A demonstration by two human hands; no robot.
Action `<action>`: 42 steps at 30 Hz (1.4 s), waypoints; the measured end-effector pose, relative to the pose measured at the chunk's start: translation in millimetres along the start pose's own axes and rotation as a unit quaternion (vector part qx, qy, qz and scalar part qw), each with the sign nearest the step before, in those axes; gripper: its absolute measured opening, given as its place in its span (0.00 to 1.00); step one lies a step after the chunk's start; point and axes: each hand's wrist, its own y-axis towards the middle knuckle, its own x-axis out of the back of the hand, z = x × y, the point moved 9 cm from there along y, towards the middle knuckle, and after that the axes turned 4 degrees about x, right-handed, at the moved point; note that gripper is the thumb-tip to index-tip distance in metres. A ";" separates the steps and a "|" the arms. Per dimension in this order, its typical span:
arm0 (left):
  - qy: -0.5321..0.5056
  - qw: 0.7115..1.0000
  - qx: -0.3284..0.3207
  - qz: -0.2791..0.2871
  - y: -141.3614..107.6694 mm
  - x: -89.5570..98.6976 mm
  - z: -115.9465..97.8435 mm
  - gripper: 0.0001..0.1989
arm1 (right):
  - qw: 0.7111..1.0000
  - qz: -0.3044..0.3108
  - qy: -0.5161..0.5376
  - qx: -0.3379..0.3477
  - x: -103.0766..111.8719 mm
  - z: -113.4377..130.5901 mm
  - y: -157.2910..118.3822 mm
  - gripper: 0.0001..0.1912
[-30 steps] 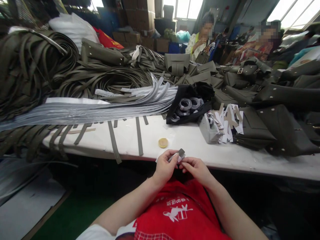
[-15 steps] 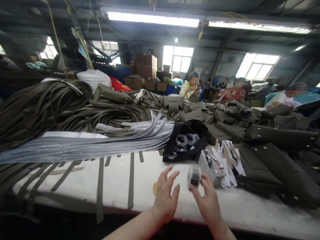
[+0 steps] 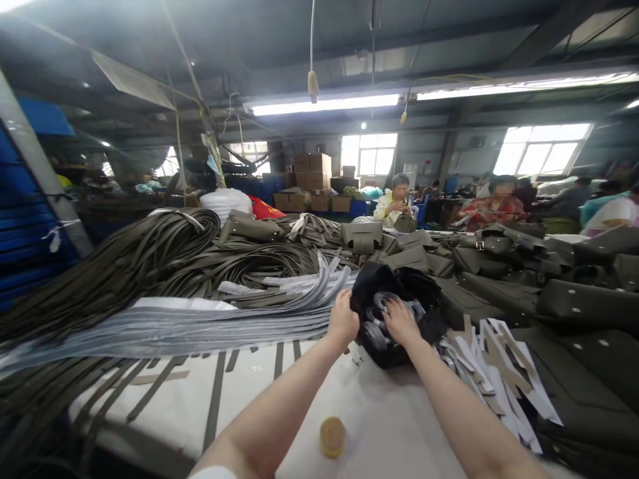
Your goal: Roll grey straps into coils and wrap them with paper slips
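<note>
An open black bag (image 3: 379, 356) stands on the white tabletop (image 3: 389, 412), with several clear-grey ring-like coils (image 3: 377, 336) inside. My left hand (image 3: 344, 320) is closed on the bag's left edge. Inside its mouth, my right hand (image 3: 401, 320) lies over the coils with its fingers stretched out and apart; the fingertips are partly lost among them. A yellow round roll (image 3: 332, 437) sits on the table between my forearms, touched by neither hand.
Long dark olive straps (image 3: 150, 266) and grey-white strips (image 3: 200, 329) are heaped on the left. Dark olive bags (image 3: 564, 372) fill the right side, with white and tan cut strips (image 3: 504, 372) before them. Co-workers (image 3: 499, 203) sit beyond the pile.
My hands have moved forward to the black bag; the left has taken hold of its edge. The round roll with a dark middle is no longer seen in my right hand. The view has shifted.
</note>
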 end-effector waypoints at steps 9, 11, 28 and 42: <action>0.087 0.995 -0.015 0.050 -36.0 4.6 72.3 0.23 | 0.995 -0.095 0.028 0.010 26.5 29.8 -44.4 0.21; 0.135 0.988 0.045 0.065 -45.0 8.7 121.1 0.21 | 0.975 -0.201 0.083 0.053 45.0 52.0 -101.3 0.17; 0.274 0.953 0.059 0.113 -61.5 61.3 204.1 0.07 | 0.968 -0.028 0.215 0.126 20.4 108.3 -237.0 0.11; 0.099 0.979 -0.094 0.151 -224.6 60.7 55.1 0.07 | 0.618 0.112 0.731 -0.269 -29.6 168.8 -178.1 0.19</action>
